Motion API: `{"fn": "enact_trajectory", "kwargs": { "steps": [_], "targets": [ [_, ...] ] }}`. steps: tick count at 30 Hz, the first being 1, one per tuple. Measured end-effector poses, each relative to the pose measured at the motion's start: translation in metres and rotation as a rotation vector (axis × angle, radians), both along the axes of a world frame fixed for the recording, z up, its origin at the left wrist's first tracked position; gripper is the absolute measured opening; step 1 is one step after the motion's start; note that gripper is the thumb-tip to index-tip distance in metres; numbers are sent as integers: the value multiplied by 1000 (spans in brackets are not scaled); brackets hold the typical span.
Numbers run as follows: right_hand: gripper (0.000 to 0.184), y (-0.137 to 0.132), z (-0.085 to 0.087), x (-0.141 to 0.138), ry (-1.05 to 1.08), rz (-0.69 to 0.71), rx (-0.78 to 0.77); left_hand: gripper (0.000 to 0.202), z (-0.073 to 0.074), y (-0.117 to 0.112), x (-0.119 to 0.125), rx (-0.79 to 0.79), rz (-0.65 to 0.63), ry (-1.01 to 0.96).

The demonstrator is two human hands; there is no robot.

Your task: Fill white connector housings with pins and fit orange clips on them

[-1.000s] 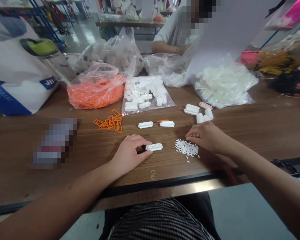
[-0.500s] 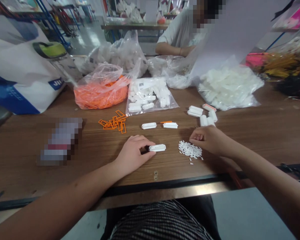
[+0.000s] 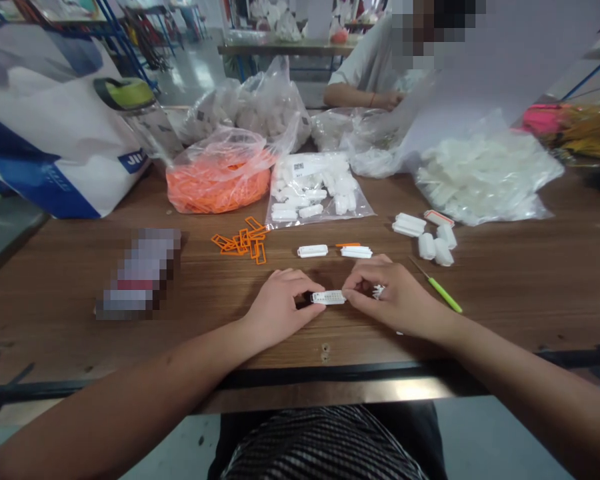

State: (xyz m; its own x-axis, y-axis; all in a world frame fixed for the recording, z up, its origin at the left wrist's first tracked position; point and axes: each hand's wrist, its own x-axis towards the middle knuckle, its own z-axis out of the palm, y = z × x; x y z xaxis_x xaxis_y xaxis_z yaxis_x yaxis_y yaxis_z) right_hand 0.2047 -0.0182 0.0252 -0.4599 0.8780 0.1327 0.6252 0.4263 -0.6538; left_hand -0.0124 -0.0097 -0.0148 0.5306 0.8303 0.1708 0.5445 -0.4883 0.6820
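Left hand: low over the worktop, grip pinching the left end of a white block between thumb and fingers.
White block: between both hands, lengthwise from left to right, with rows of small holes on top.
Right hand: curled, with fingertips close together at the block's right end; cannot tell whether pinching anything.
White pegs: mostly hidden behind the right hand, partly visible between thumb and palm.
Spare blocks: two, white, just beyond the hands, with an orange strip behind the right-hand one.
Orange frames: in a loose heap, beyond the left hand.
Green-handled tool: flat, to the right of the right hand.
Far side: clear bags of orange and white pieces; beyond, another person's arm.
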Motion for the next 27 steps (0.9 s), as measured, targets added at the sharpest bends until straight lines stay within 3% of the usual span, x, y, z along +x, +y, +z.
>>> {"fn": "enact_trajectory", "kwargs": {
  "steps": [9,22,27],
  "targets": [
    [12,7,-17,-9,-42,116,87,13,-3,0,-1,27,4,1],
    [13,5,-8,-16,-222,154,184,10,-2,0,1,14,3,-1],
    [19,5,5,-15,-330,230,189,11,-2,-1,0,12,15,5]
  ]
}}
